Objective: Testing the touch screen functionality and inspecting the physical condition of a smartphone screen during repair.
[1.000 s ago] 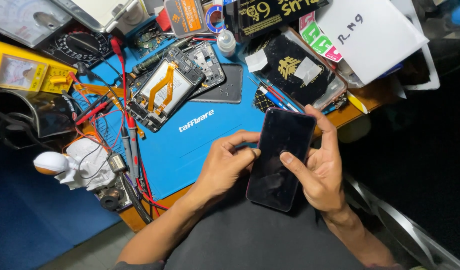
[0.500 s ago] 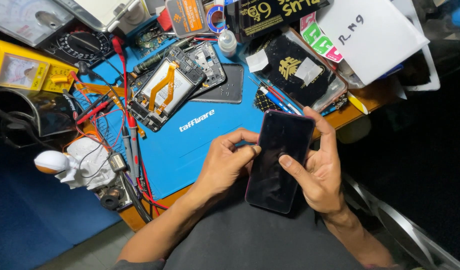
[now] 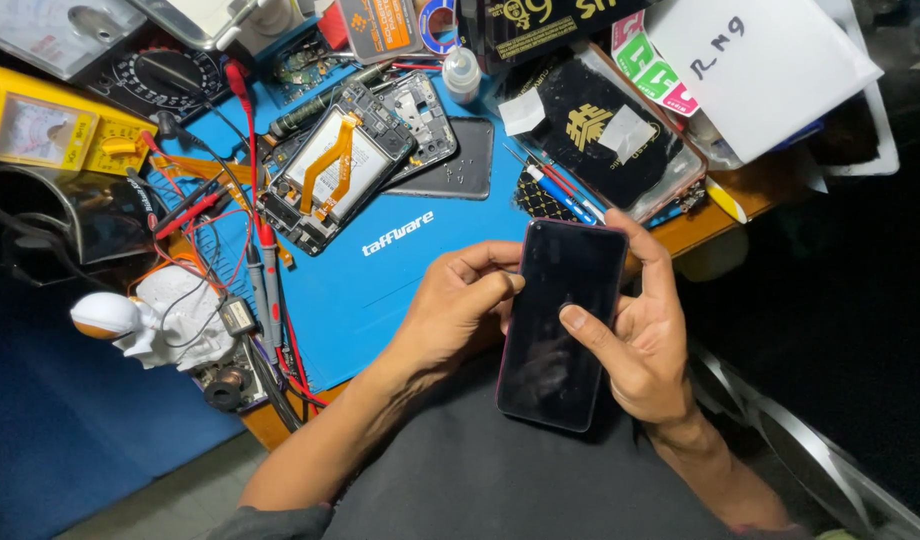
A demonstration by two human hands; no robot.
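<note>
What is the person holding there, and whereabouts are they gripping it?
A dark smartphone, screen up. The right hand cradles its right edge with the thumb on the glass; the left hand pinches its upper left edge.

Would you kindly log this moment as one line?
left hand: pinches phone edge | right hand: cradles phone, thumb on dark screen | blue mat: opened phone

I see bare blue mat (image 3: 380,290) ahead; opened phone (image 3: 335,175) and red probes (image 3: 265,250) crowd its left.
</note>
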